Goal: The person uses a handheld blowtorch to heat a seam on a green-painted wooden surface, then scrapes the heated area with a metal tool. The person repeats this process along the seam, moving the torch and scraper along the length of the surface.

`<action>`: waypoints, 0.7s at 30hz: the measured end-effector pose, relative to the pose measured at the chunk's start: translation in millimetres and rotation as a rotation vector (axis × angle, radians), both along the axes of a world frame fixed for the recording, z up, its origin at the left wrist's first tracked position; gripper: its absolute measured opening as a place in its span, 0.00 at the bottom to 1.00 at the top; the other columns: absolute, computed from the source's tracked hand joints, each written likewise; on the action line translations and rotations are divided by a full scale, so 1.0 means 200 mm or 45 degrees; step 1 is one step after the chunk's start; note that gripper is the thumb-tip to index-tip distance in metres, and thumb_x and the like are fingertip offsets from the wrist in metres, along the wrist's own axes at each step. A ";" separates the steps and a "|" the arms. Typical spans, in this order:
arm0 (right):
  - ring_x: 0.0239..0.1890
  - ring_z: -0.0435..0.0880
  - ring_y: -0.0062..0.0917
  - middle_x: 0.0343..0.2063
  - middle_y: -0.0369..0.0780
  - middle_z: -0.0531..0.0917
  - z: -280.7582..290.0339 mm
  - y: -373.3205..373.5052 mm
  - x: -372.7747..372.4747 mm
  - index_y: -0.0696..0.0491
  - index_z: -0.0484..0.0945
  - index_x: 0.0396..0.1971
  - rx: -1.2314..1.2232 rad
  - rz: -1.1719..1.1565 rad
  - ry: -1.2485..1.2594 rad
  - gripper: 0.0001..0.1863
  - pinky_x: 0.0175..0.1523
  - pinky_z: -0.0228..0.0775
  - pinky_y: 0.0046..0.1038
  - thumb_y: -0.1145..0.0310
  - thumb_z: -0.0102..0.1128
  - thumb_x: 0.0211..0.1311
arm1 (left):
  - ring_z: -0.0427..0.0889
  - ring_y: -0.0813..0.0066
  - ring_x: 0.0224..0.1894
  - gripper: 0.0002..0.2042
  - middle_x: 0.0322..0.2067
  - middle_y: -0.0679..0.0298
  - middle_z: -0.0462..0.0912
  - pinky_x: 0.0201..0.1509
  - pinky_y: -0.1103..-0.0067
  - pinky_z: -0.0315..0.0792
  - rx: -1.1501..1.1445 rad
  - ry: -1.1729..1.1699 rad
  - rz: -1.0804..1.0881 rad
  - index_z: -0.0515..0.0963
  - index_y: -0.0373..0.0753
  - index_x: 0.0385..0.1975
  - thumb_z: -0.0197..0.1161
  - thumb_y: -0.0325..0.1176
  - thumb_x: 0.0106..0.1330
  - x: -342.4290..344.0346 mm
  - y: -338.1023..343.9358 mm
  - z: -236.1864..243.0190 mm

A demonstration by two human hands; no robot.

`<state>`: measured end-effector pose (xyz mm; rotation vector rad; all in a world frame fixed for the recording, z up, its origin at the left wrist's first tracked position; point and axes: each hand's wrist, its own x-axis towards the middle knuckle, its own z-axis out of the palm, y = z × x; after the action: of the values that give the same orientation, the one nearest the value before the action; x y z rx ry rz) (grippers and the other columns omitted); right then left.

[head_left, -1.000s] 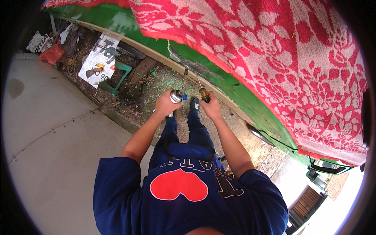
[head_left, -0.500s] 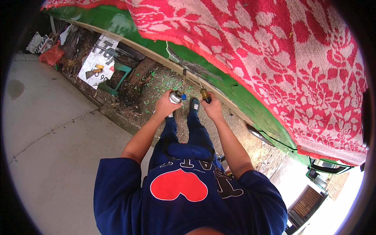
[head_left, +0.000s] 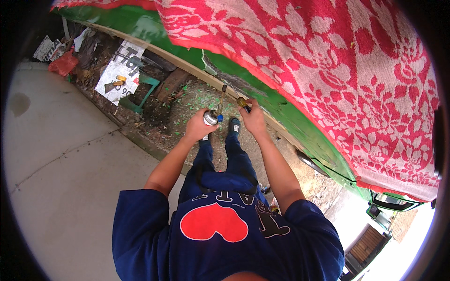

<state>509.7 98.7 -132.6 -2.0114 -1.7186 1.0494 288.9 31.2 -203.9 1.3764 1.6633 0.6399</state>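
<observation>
My left hand (head_left: 196,125) is closed around a blowtorch (head_left: 210,117) with a silver can, a blue knob and a metal tube that points at the green panel. My right hand (head_left: 254,120) grips a screwdriver (head_left: 242,103) by its yellow and black handle; the shaft cannot be made out clearly. Both tools are held close to the lower edge of the green vehicle panel (head_left: 140,22). Near the tube's tip the panel's paint is scraped and peeling (head_left: 225,75). Whether a flame burns is not visible.
A red and pink floral blanket (head_left: 300,56) drapes over the vehicle. Green paint chips (head_left: 190,99) litter the ground below. A green plastic stool (head_left: 147,89), a printed board (head_left: 108,88) and a red bag (head_left: 62,63) lie to the left, beside the concrete slab (head_left: 61,140).
The screwdriver has tilted and risen a little toward the panel, and its shaft no longer shows clearly. My left hand with the blowtorch has barely moved.
</observation>
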 end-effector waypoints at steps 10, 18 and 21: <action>0.29 0.84 0.44 0.23 0.53 0.83 -0.08 0.05 -0.05 0.58 0.76 0.42 0.076 -0.121 0.022 0.19 0.37 0.73 0.39 0.59 0.66 0.61 | 0.83 0.51 0.51 0.38 0.47 0.50 0.84 0.55 0.65 0.76 -0.024 -0.066 -0.003 0.74 0.36 0.56 0.80 0.45 0.44 -0.05 0.00 -0.05; 0.29 0.86 0.41 0.23 0.51 0.82 -0.12 0.01 -0.11 0.56 0.73 0.39 -0.047 -0.386 0.284 0.16 0.37 0.73 0.38 0.63 0.68 0.60 | 0.83 0.51 0.51 0.37 0.47 0.49 0.84 0.55 0.66 0.76 -0.050 -0.035 0.024 0.75 0.36 0.55 0.80 0.45 0.43 -0.12 0.00 -0.02; 0.22 0.85 0.31 0.19 0.46 0.80 -0.19 -0.02 -0.13 0.57 0.71 0.36 0.030 -0.424 0.322 0.16 0.30 0.72 0.35 0.63 0.68 0.61 | 0.83 0.51 0.51 0.37 0.47 0.49 0.84 0.55 0.66 0.76 -0.058 -0.026 -0.010 0.75 0.36 0.55 0.80 0.45 0.43 -0.13 -0.01 -0.01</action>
<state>482.9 95.3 -170.9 -1.9637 -1.2140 1.1039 262.5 29.5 -204.9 1.3388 1.6458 0.6059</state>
